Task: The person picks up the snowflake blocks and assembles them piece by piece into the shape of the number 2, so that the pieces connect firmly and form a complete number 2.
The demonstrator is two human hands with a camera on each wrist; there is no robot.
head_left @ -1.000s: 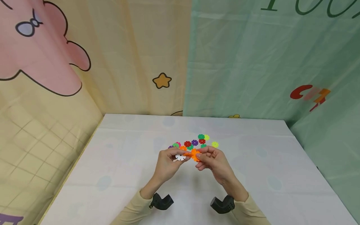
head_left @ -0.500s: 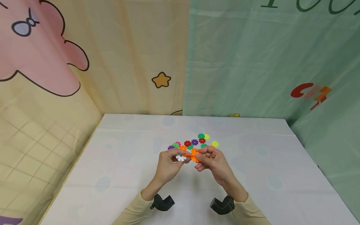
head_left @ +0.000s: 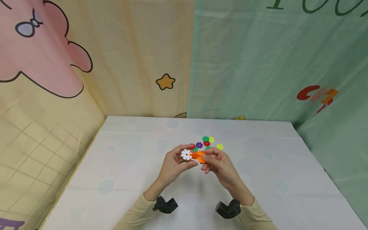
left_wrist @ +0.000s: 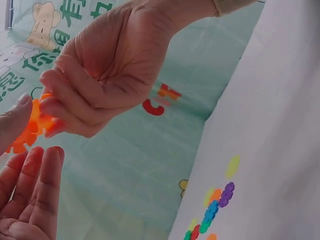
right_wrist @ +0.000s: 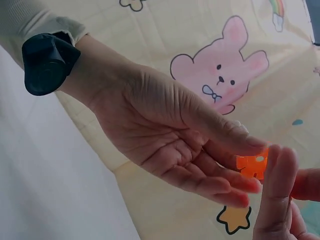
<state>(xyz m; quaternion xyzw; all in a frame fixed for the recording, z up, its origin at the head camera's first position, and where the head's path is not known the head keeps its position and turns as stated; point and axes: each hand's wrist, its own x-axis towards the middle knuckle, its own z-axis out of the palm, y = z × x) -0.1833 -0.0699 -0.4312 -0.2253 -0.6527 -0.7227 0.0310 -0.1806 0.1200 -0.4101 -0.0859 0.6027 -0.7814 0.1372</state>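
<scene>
My right hand (head_left: 220, 166) pinches an orange snowflake disc (head_left: 200, 157) between thumb and fingers above the table. Other orange toothed pieces join onto it, and a white snowflake disc (head_left: 186, 154) stands at the left end of this cluster. My left hand (head_left: 171, 164) is spread around the white disc, index finger above and thumb below, tips apart. In the left wrist view, the left fingers (left_wrist: 50, 185) are straight, near the orange piece (left_wrist: 37, 122) that the right hand (left_wrist: 105, 75) holds. The right wrist view has orange (right_wrist: 252, 165) between both hands, with the white disc hidden.
Several loose snowflake discs lie on the white table (head_left: 129, 166) behind the hands, among them a purple disc (head_left: 199, 145), a green disc (head_left: 205, 139) and a yellow disc (head_left: 219, 147). Printed curtains (head_left: 247, 64) rise at the table's back and sides.
My left fingers have spread from their pinch at the joined discs. The white disc has risen slightly and faces the head camera more fully. My right hand keeps its pinch.
</scene>
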